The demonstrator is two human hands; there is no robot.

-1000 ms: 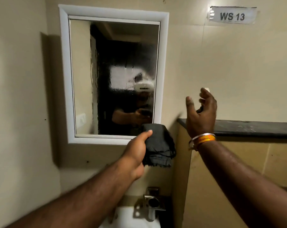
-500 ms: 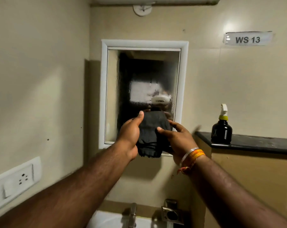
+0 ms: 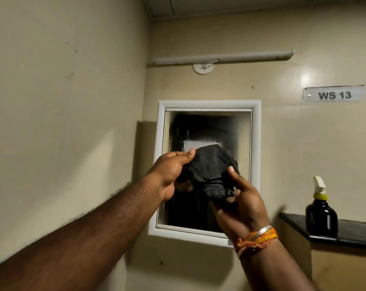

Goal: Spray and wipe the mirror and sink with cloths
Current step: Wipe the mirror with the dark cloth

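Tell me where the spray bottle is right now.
In the head view, the spray bottle stands upright on the dark ledge at far right, below the WS 13 sign, right of the mirror.

dark spray bottle (image 3: 321,217) upright on black ledge (image 3: 354,233)

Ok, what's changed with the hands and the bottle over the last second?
The right hand let go of the spray bottle, which now stands on the dark ledge, and came across to grip the black cloth together with the left hand. The left hand kept its hold on the cloth in front of the mirror, which still shows wet streaks.
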